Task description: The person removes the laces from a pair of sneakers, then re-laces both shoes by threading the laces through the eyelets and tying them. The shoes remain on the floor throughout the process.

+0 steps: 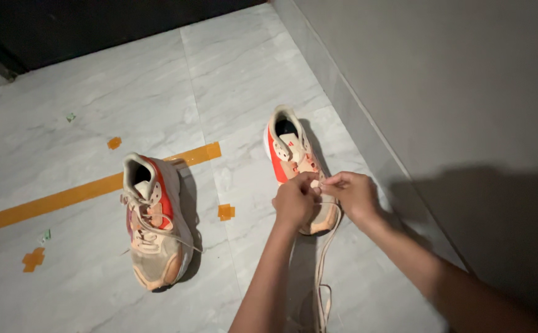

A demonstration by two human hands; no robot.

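Note:
Two worn beige and orange-red sneakers stand on a grey marble floor. The right sneaker (290,151) is near the wall, and both my hands are over its front part. My left hand (295,200) and my right hand (352,192) pinch its beige shoelace (324,271) together at the eyelets. The loose lace trails down toward me across the floor. The left sneaker (155,225) stands apart to the left, laced, with nobody touching it.
A grey wall (454,92) with a skirting runs along the right. A long orange tape strip (84,191) crosses the floor, with small orange tape marks (226,211) nearby. A dark area lies at the far top.

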